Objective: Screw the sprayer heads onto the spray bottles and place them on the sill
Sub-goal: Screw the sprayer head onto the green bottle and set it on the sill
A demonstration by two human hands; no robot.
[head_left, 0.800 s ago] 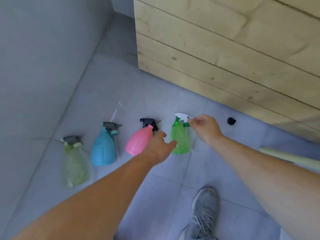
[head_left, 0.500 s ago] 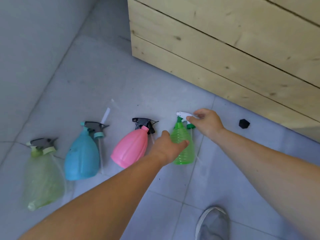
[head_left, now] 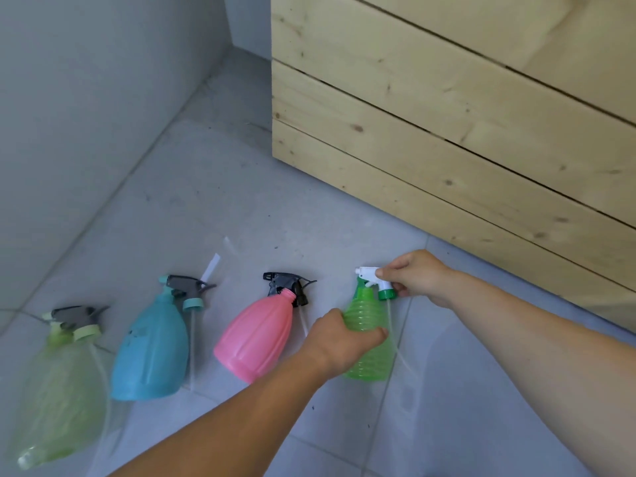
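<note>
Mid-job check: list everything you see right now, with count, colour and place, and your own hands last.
green bottle: 1, bright green, lying on the floor, rightmost of the row
white sprayer head: 1, white with green collar, at the green bottle's neck, not screwed on
pink bottle: 1, pink, lying left of the green one
black sprayer head: 1, black and grey, loose by the pink bottle's neck
blue bottle: 1, blue, lying left of the pink one
pale green bottle: 1, pale green, leftmost
wooden crate: 1, light wood, upper right
floor: grey tiles
left hand: on the green bottle's body
right hand: pinching the white sprayer head
</note>
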